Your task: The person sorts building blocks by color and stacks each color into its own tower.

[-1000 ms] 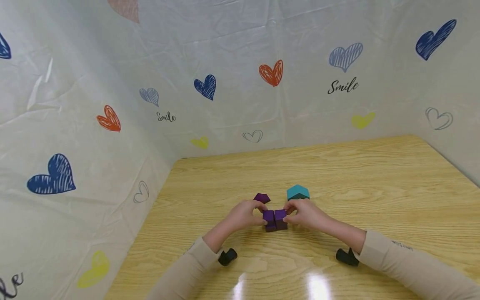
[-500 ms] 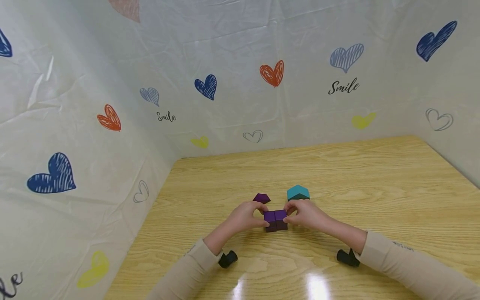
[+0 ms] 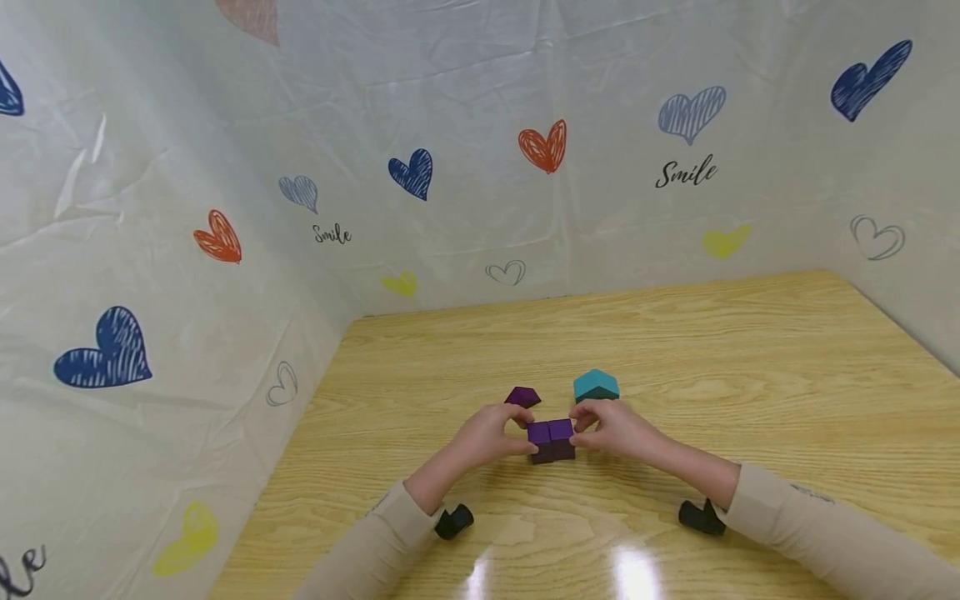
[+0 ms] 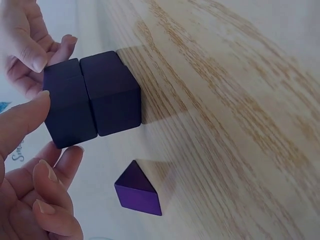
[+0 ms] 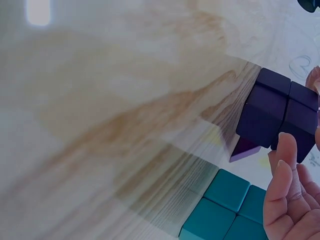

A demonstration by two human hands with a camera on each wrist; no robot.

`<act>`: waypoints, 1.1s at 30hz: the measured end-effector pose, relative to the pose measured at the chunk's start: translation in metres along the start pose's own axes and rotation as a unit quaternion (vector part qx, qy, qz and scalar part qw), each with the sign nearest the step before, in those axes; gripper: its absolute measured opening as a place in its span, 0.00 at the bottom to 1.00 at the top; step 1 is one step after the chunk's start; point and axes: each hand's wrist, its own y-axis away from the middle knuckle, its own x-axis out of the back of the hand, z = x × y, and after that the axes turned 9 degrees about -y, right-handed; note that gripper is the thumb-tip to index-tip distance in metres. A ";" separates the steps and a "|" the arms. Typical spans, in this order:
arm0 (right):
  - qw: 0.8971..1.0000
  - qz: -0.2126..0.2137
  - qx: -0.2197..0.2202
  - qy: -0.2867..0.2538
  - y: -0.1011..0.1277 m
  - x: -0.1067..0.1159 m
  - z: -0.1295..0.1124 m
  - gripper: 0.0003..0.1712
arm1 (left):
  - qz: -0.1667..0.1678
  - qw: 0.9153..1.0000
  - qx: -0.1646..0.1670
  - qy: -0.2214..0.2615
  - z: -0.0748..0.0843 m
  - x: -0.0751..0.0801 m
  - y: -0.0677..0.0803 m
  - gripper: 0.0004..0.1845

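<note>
Purple blocks [image 3: 551, 442] stand together on the table, two side by side, with a thin seam between them. From the left, my left hand [image 3: 487, 433] pinches them, its thumb on the near face and fingers at the far side. On the other side, my right hand [image 3: 615, 429] has its loosely bent fingertips right beside the right-hand block; in the left wrist view its index finger is apart from the block. Behind my left hand lies a purple triangular block [image 4: 137, 192]. Teal blocks [image 5: 225, 205], set against each other, sit behind my right hand.
The wood-grain table [image 3: 712, 358] meets a white sheet [image 3: 465, 225] printed with hearts at its back and left. A black wrist device [image 3: 454, 522] hangs under the left cuff, and another black device [image 3: 701, 517] under the right.
The gap between the two purple columns has closed as they were pressed together. Just now my right hand has drawn slightly right, off the block; my left hand stays in place.
</note>
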 end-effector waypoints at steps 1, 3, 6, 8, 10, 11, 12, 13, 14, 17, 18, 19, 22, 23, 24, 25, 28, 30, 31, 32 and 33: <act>1.000 0.001 0.003 -0.002 0.000 0.000 0.000 0.18 | 0.001 1.000 0.000 0.001 0.000 0.000 0.000 0.20; 1.000 0.003 0.010 -0.007 0.001 0.001 0.001 0.17 | 0.003 1.000 0.001 0.001 0.000 -0.001 0.000 0.20; 1.000 0.005 0.015 -0.011 0.000 0.001 0.002 0.16 | 0.003 1.000 0.004 0.005 -0.001 -0.001 0.001 0.19; 1.000 0.006 0.017 -0.013 -0.001 0.001 0.002 0.15 | 0.004 1.000 0.003 0.007 -0.001 -0.001 0.001 0.19; 1.000 0.005 0.018 -0.013 -0.001 0.001 0.002 0.15 | 0.003 1.000 0.003 0.011 0.000 -0.001 0.001 0.19; 1.000 0.004 0.018 -0.012 -0.001 0.001 0.002 0.15 | 0.003 1.000 0.002 0.011 0.000 -0.001 0.001 0.19; 1.000 0.004 0.019 -0.012 -0.001 0.001 0.002 0.15 | 0.003 1.000 0.002 0.013 0.000 -0.001 0.001 0.18; 1.000 0.003 0.019 -0.011 -0.001 0.001 0.002 0.15 | 0.003 1.000 0.002 0.014 0.000 -0.001 0.002 0.18; 1.000 0.003 0.019 -0.011 -0.001 0.001 0.002 0.14 | 0.003 1.000 0.003 0.015 0.000 -0.001 0.002 0.18; 1.000 0.003 0.022 -0.008 -0.001 0.001 0.002 0.14 | 0.005 1.000 0.004 0.015 -0.001 -0.002 0.002 0.18; 1.000 0.004 0.024 -0.006 -0.001 0.001 0.002 0.14 | 0.006 1.000 0.005 0.016 -0.001 -0.002 0.002 0.18; 1.000 0.004 0.025 -0.005 -0.002 0.001 0.002 0.14 | 0.007 1.000 0.006 0.016 -0.001 -0.002 0.002 0.18; 1.000 0.005 0.028 -0.002 -0.002 0.001 0.002 0.13 | 0.007 1.000 0.004 0.018 -0.001 -0.002 0.001 0.18; 1.000 0.005 0.028 -0.003 -0.002 0.001 0.002 0.13 | 0.004 1.000 0.004 0.020 -0.002 -0.002 0.001 0.19; 1.000 0.005 0.027 -0.003 -0.002 0.001 0.002 0.13 | 0.005 1.000 0.003 0.023 -0.003 -0.001 0.001 0.20; 1.000 0.004 0.027 -0.004 -0.001 0.001 0.002 0.14 | 0.006 0.999 0.005 0.031 -0.004 0.001 0.001 0.21; 1.000 0.002 0.026 -0.007 -0.001 0.001 0.002 0.16 | 0.021 0.998 0.013 0.058 -0.010 0.009 -0.001 0.24; 1.000 0.001 0.025 -0.009 0.000 0.001 0.002 0.17 | 0.037 0.997 0.024 0.068 -0.015 0.015 -0.004 0.24; 1.000 0.001 0.024 -0.008 0.000 0.001 0.002 0.17 | 0.042 0.996 0.032 0.067 -0.016 0.018 -0.006 0.24; 1.000 0.001 0.024 -0.009 0.000 0.001 0.002 0.17 | 0.048 0.996 0.038 0.062 -0.018 0.020 -0.009 0.23; 1.000 0.002 0.023 -0.010 0.001 0.001 0.002 0.17 | 0.051 0.996 0.045 0.056 -0.020 0.021 -0.012 0.23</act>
